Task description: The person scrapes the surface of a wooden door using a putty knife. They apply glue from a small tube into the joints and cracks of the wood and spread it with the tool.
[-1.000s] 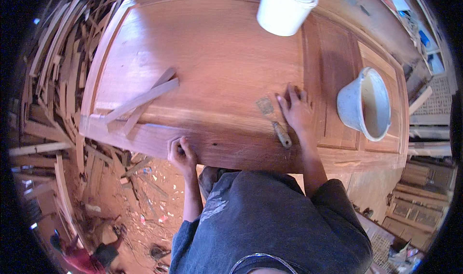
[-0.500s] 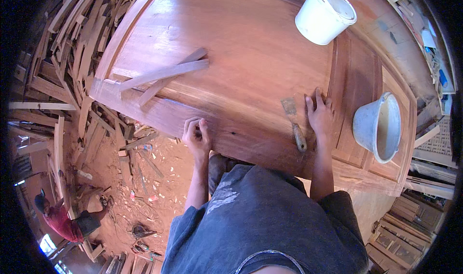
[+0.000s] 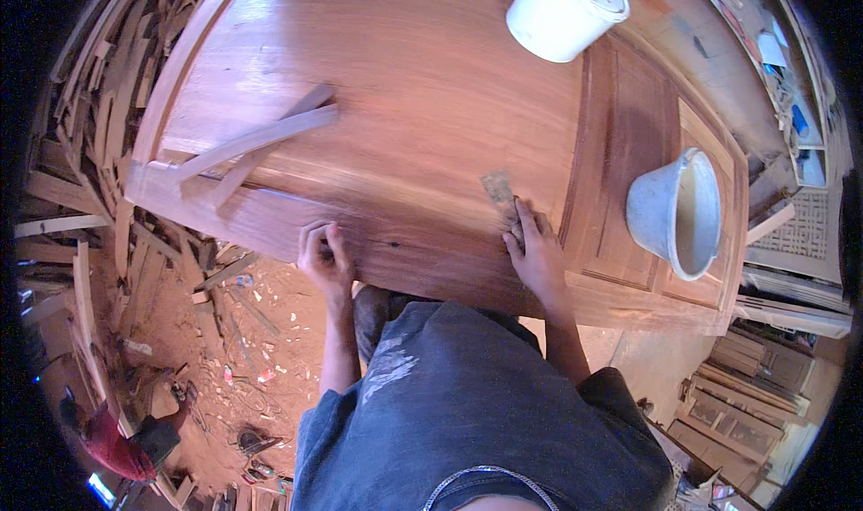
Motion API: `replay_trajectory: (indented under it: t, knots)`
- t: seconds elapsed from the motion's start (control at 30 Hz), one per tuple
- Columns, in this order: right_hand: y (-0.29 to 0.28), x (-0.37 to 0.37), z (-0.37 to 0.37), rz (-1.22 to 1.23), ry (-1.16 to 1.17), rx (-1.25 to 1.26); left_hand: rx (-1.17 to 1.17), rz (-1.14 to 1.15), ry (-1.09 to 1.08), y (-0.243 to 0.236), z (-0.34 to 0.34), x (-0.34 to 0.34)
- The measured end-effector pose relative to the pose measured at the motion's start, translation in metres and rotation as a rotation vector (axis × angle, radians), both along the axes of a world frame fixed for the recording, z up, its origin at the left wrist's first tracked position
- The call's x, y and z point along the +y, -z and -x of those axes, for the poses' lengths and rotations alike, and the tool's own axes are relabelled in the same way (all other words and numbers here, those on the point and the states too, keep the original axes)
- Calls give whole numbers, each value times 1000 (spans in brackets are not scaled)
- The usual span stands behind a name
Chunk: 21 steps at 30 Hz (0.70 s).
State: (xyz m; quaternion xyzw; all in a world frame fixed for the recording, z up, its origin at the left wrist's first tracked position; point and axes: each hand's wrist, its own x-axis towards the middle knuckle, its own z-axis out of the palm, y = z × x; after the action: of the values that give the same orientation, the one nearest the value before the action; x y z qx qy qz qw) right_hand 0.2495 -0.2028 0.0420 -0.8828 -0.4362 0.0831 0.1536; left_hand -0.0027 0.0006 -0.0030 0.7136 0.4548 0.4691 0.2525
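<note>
Panel (image 3: 422, 97) — one scraper (image 3: 498, 188), two buckets (image 3: 557, 21) (image 3: 653, 210)

The wooden panel (image 3: 431, 88) is grained reddish-brown, the scraper (image 3: 495, 186) mottled grey-brown, one bucket (image 3: 550, 21) white, another (image 3: 652, 210) bluish-grey.

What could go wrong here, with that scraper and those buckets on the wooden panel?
The scraper in the right hand might scratch the wooden panel if its blade digs in. A stray knock could tip the grey bucket or white bucket, since both stand on that panel.
</note>
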Motion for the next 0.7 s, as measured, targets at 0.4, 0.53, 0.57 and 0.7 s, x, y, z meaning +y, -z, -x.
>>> replay_trajectory:
  t: [0.4, 0.53, 0.57, 0.7]
  knots:
    - [-30, -49, -142, 116, 42, -187, -38, -8, 33, 0, -4, 0]
    - [-36, -39, -147, 153, 23, -168, -36, 53, 17, -11, -6, -3]
    - [-36, -37, -146, 165, 22, -171, -36, 42, 18, -10, -6, -3]
    - [-36, -33, -147, 172, 16, -144, -28, 21, 24, -7, -7, -2]
